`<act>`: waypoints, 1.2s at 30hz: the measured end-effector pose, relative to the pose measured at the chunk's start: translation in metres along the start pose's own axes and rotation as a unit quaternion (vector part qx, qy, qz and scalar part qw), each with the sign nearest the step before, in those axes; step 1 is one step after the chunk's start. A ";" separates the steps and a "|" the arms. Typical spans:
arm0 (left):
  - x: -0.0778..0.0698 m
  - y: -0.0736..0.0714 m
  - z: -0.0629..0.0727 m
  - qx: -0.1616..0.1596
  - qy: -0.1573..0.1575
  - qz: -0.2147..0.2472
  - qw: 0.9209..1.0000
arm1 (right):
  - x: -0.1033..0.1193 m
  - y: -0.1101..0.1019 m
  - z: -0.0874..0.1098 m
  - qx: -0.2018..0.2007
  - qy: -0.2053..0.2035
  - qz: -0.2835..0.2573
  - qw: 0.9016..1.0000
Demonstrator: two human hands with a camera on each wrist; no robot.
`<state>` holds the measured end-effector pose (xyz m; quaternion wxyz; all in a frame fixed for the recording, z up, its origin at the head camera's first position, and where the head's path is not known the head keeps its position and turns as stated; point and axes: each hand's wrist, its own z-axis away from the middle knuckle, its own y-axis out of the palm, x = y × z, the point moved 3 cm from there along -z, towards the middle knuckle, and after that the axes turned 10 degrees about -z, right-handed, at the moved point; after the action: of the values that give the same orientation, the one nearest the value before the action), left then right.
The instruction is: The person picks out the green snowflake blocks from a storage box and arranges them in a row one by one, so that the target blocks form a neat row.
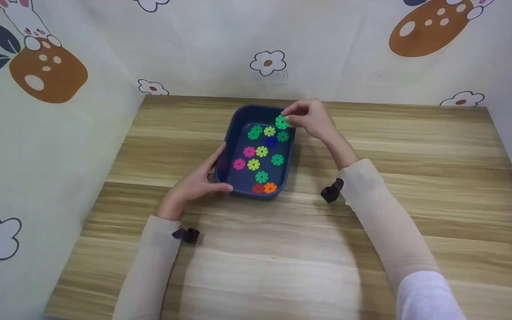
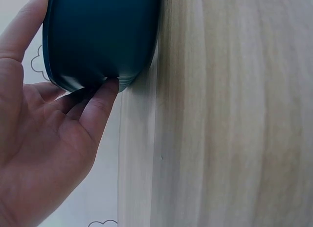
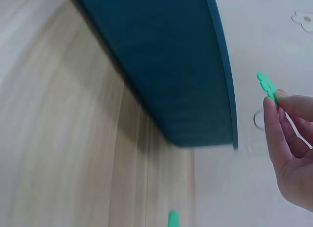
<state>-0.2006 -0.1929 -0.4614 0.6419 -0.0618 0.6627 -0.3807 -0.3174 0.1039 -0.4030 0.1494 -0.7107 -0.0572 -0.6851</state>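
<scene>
Wood-grain table (image 1: 451,186) below, pale wall (image 1: 327,58) behind with outlined flowers (image 1: 268,63) on it, and here's the action: a green disc (image 1: 281,122), notched round its edge, up above the far right corner of the navy tray (image 1: 239,180). The right hand (image 1: 311,118) has it, pinched between thumb and fingertips, and the right wrist view shows it clear of the rim!

Directly beneath, another green disc (image 1: 283,136) lies inside, with a yellow disc (image 1: 269,131) and a blue disc (image 1: 270,142) close by. Across at the left, two green discs (image 1: 254,133) overlap; in midfield, pink and yellow sit side by side, twice over. Down at the near end, a red disc (image 1: 258,189) is partly covered by an orange disc (image 1: 270,188).

And the left hand (image 1: 196,182)? Gripping the near left corner, thumb on the rim, fingers along the side. Those right fingers block part of the far rim, while the tray's wall hides its contents from both wrist views. Further out, black devices (image 1: 331,191) jut from both pale sleeves (image 1: 376,195).
</scene>
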 end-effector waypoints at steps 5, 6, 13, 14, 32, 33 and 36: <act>0.000 0.001 0.000 0.001 -0.008 -0.001 1.000 | -0.003 -0.021 0.003 -0.034 -0.004 0.011 0.999; 0.000 0.001 0.000 0.002 -0.009 -0.001 1.000 | -0.004 -0.026 0.004 -0.042 -0.005 0.012 0.999; -0.015 -0.002 0.006 0.014 -0.022 0.003 1.000 | -0.021 -0.055 0.005 -0.100 0.007 -0.009 0.995; -0.017 -0.003 0.006 0.014 -0.021 0.002 1.000 | -0.024 -0.059 0.006 -0.109 0.010 -0.016 0.994; 0.001 0.003 0.000 0.005 -0.026 0.050 0.998 | -0.066 -0.119 0.026 -0.191 0.057 0.068 0.978; 0.000 0.003 0.001 0.004 -0.026 0.047 0.999 | -0.069 -0.121 0.027 -0.192 0.065 0.056 0.978; 0.000 0.002 0.001 0.002 -0.026 0.040 0.999 | -0.074 -0.124 0.029 -0.195 0.086 0.027 0.977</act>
<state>-0.1991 -0.1918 -0.4629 0.6735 -0.0439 0.6472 -0.3544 -0.3288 0.2396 -0.4601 0.0304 -0.6657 0.1095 -0.7375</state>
